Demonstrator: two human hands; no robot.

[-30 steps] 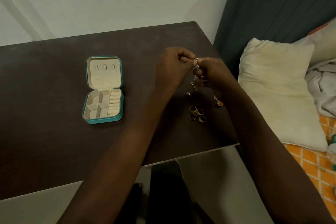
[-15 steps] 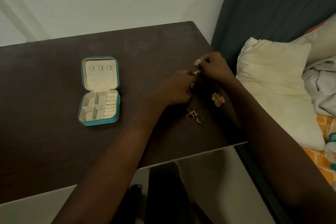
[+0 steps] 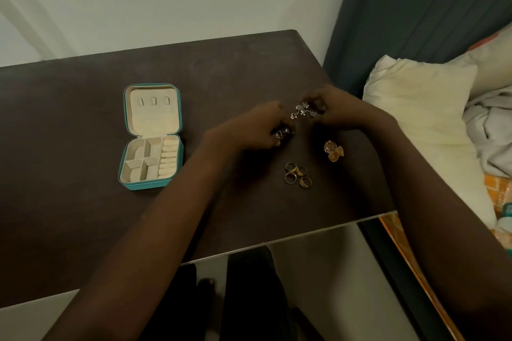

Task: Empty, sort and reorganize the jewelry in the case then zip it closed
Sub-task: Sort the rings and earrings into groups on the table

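A small teal jewelry case (image 3: pixel 177 116) lies open on the dark table (image 3: pixel 69 147), its cream compartments empty. To its right, my right hand (image 3: pixel 336 108) pinches a silver flower-shaped piece (image 3: pixel 302 111) low over the table. My left hand (image 3: pixel 255 130) has its fingers curled around a dark piece with triangles (image 3: pixel 283 133). Several gold rings (image 3: pixel 297 174) lie in a cluster nearer to me. A pair of gold filigree earrings (image 3: pixel 333 151) lies right of them.
The table's right edge runs close to a dark upholstered headboard (image 3: pixel 415 8) and a cream pillow (image 3: pixel 421 108). The front edge of the table passes just below the rings. A pale wall stands behind the table.
Both hands came down from above the table to its surface. The silver flower piece now shows spread between them, and the left hand holds the triangle piece.
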